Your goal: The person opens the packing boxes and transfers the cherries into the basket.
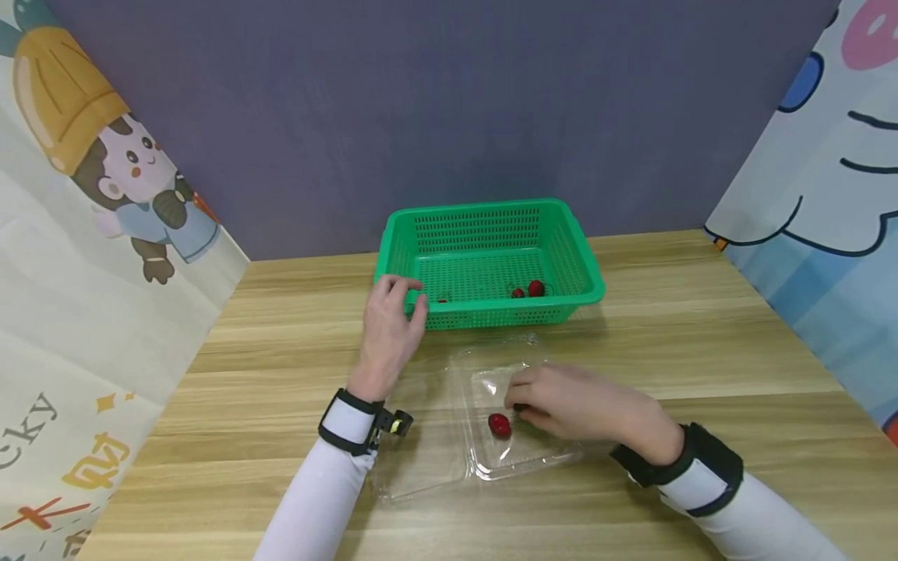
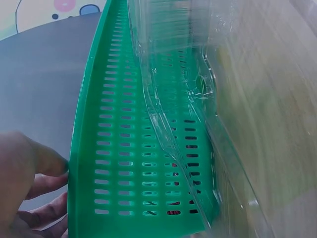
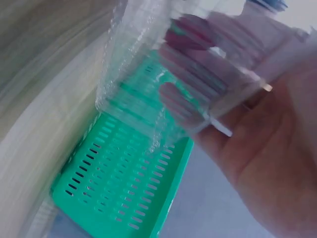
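Over the near left corner of a green plastic basket (image 1: 491, 308) my left hand (image 1: 389, 327) hangs with loosely bent fingers. Its fingertips are right at the rim, and in the left wrist view they pass behind the basket's edge. My right hand (image 1: 568, 401) is low over an open clear plastic clamshell box (image 1: 522, 467), with a dark bit showing between thumb and fingers. A red strawberry (image 3: 190, 32) with some green shows blurred at its fingertips through the plastic. Another red strawberry (image 1: 500, 426) lies in the box beside the fingers.
Inside the basket, two red strawberries (image 1: 536, 288) sit near the front right, and a bit of red shows at the front left. The box's clear lid (image 1: 421, 460) lies opened to the left on the wooden table (image 1: 281, 366). A dark wall (image 1: 449, 117) stands behind.
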